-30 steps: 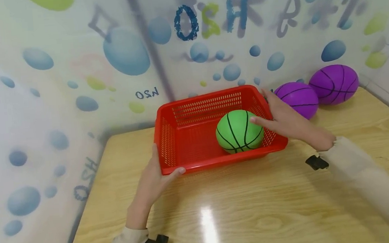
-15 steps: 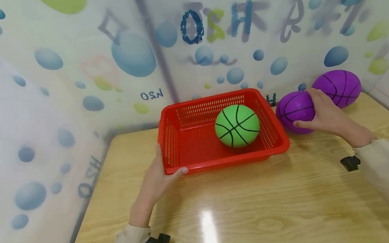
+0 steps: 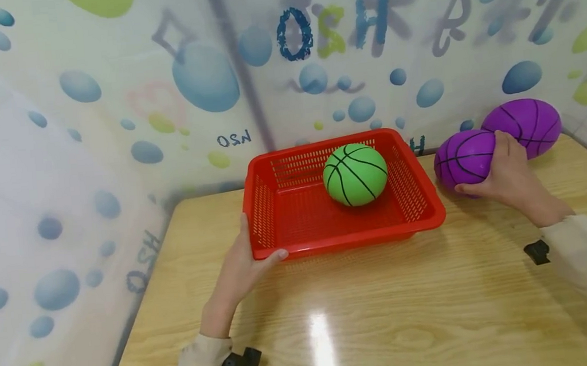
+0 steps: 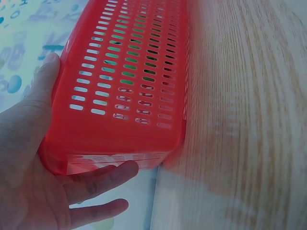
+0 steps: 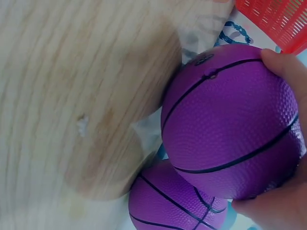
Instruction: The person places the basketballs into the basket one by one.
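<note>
My left hand point(image 3: 238, 270) grips the front left corner of a red plastic basket point(image 3: 324, 245), thumb over the rim and fingers along the side. Inside the basket, toward its back right, sits a green ball point(image 3: 356, 175) with black basketball lines. To the right of the basket my right hand point(image 3: 512, 180) holds a purple basketball-style ball point(image 3: 462, 161) between thumb and fingers. The right wrist view shows this purple ball point(image 5: 230, 124) large, with the thumb and a finger on opposite sides. Whether its underside touches the table cannot be told.
A second purple ball point(image 3: 527, 124) rests behind and right of the held one, by the wall. The wooden table point(image 3: 385, 302) meets a wall covering point(image 3: 136, 92) printed with bubbles and letters at the back and left.
My right hand has left the basket's right side and moved right to grasp the nearer purple ball, which has turned. The green ball has rolled toward the basket's back. My left hand stays put.
</note>
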`<state>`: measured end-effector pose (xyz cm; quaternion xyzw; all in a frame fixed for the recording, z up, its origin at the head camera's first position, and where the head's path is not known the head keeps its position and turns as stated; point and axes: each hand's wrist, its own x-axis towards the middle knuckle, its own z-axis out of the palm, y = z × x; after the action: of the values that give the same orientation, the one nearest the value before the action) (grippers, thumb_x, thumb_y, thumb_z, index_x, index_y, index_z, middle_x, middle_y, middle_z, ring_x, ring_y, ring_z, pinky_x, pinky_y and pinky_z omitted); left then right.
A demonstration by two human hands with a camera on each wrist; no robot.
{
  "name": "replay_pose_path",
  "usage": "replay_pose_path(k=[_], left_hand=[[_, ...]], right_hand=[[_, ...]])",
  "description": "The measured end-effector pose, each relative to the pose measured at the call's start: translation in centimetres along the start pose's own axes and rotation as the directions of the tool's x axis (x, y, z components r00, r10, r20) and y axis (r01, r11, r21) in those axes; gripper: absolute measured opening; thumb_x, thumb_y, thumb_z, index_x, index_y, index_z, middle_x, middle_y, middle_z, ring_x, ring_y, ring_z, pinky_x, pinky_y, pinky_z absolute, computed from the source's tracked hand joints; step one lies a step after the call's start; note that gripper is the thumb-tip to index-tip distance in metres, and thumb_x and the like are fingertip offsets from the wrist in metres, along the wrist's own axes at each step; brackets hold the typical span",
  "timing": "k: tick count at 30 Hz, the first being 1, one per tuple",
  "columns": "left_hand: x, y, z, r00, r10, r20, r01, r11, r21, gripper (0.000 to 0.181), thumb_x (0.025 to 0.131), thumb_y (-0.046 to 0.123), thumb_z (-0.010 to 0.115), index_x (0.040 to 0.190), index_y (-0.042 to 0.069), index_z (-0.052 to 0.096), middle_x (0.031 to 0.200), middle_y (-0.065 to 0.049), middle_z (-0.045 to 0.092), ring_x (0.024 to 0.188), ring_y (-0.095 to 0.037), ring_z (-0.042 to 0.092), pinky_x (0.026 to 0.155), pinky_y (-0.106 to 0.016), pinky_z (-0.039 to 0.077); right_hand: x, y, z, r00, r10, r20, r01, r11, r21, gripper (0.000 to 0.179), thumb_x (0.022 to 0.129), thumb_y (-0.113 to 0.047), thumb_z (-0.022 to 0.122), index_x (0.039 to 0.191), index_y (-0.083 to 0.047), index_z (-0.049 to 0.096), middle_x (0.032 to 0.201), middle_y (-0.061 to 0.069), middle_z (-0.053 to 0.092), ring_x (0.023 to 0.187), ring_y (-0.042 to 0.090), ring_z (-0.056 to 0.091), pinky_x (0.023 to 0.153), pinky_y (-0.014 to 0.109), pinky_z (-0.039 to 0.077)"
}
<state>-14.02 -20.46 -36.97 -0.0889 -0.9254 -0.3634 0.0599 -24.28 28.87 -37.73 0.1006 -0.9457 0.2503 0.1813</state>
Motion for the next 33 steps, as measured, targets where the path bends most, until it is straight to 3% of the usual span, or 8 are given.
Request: replay_pose_path(k=[8, 14, 19, 24, 28, 33], left_hand=[[-0.1, 0.0, -0.1, 1.0, -0.015, 0.005, 0.015, 1.0, 0.006, 0.115, 0.072, 0.06, 0.07, 0.15, 0.013, 0.0, 0.143, -0.008, 0.036, 0.114, -0.023, 0.049, 0.085, -0.045, 0.047], [-0.1, -0.1, -0.1, 1.0, -0.003, -0.002, 0.003, 1.0, 0.008, 0.115, 0.072, 0.06, 0.069, 0.15, 0.013, 0.0, 0.142, -0.007, 0.037, 0.114, -0.021, 0.049, 0.085, -0.044, 0.047], [0.0, 0.0, -0.2, 1.0, 0.002, 0.0, -0.002, 1.0, 0.005, 0.113, 0.071, 0.063, 0.068, 0.15, 0.014, 0.003, 0.141, -0.005, 0.039, 0.112, -0.019, 0.05, 0.084, -0.042, 0.048], [0.1, 0.1, -0.2, 1.0, 0.009, 0.0, -0.009, 1.0, -0.006, 0.112, 0.071, 0.063, 0.068, 0.15, 0.014, 0.005, 0.14, -0.004, 0.039, 0.112, -0.019, 0.05, 0.083, -0.042, 0.049], [0.1, 0.1, -0.3, 1.0, 0.006, 0.003, -0.006, 1.0, 0.008, 0.113, 0.071, 0.063, 0.067, 0.15, 0.014, 0.004, 0.144, -0.004, 0.035, 0.116, -0.02, 0.047, 0.086, -0.043, 0.047], [0.0, 0.1, -0.3, 1.0, -0.001, 0.006, 0.001, 1.0, 0.022, 0.115, 0.071, 0.064, 0.067, 0.15, 0.013, 0.002, 0.146, -0.006, 0.032, 0.118, -0.021, 0.046, 0.087, -0.044, 0.047]], right_hand=[[-0.1, -0.1, -0.3, 0.998, -0.018, -0.066, 0.021, 0.999, 0.042, 0.119, 0.053, -0.023, 0.087, 0.137, 0.018, 0.014, 0.121, 0.046, 0.03, 0.109, 0.059, 0.03, 0.091, 0.067, 0.026], [0.6, -1.8, -1.8, 0.992, -0.016, -0.123, 0.028, 0.995, 0.092, 0.117, 0.054, -0.022, 0.087, 0.14, 0.012, 0.016, 0.128, 0.041, 0.03, 0.114, 0.058, 0.03, 0.095, 0.067, 0.024], [1.6, -4.5, -3.9, 0.994, 0.026, -0.105, -0.01, 0.989, 0.146, 0.116, 0.06, -0.027, 0.086, 0.144, 0.004, 0.012, 0.136, 0.035, 0.028, 0.12, 0.054, 0.028, 0.092, 0.069, 0.025], [2.9, -7.6, -5.4, 0.997, 0.009, -0.082, 0.004, 0.986, 0.167, 0.115, 0.063, -0.03, 0.086, 0.145, 0.0, 0.012, 0.138, 0.031, 0.028, 0.121, 0.051, 0.03, 0.088, 0.069, 0.028], [3.8, -10.4, -5.7, 0.996, -0.029, -0.089, 0.047, 0.978, 0.203, 0.109, 0.062, -0.03, 0.086, 0.143, -0.001, 0.017, 0.134, 0.029, 0.033, 0.117, 0.049, 0.035, 0.084, 0.069, 0.032], [4.6, -14.5, -5.2, 0.995, -0.088, -0.037, 0.094, 0.965, 0.245, 0.11, 0.062, -0.033, 0.086, 0.143, -0.004, 0.018, 0.132, 0.027, 0.036, 0.114, 0.046, 0.04, 0.082, 0.067, 0.037]])
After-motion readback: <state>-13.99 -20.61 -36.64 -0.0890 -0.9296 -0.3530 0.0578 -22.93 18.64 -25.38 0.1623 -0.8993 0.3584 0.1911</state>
